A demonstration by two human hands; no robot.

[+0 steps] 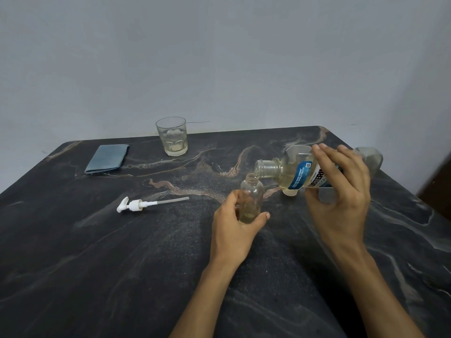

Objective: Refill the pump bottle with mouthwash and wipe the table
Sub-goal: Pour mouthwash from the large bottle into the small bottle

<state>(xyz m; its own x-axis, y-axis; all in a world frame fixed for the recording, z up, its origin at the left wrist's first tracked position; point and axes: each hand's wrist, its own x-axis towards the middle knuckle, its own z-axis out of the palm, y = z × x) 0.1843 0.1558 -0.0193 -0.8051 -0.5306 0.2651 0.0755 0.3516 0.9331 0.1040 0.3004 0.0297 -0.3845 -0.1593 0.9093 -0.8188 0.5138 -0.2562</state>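
A small clear pump bottle (251, 198) stands upright on the dark marble table (122, 252), its neck uncapped and a little pale liquid at its bottom. My left hand (234, 228) grips its lower body. My right hand (341, 191) holds a large mouthwash bottle (292, 174) tipped sideways, its open mouth just above the small bottle's neck, pale yellow liquid at the lip. The white pump head (136, 204) with its tube lies on the table to the left. A folded blue cloth (107, 158) lies at the back left.
A clear drinking glass (172, 136) with a little pale liquid stands at the table's back edge near the grey wall. The table's right edge runs diagonally past my right hand, with a dark brown object (439, 186) beyond it.
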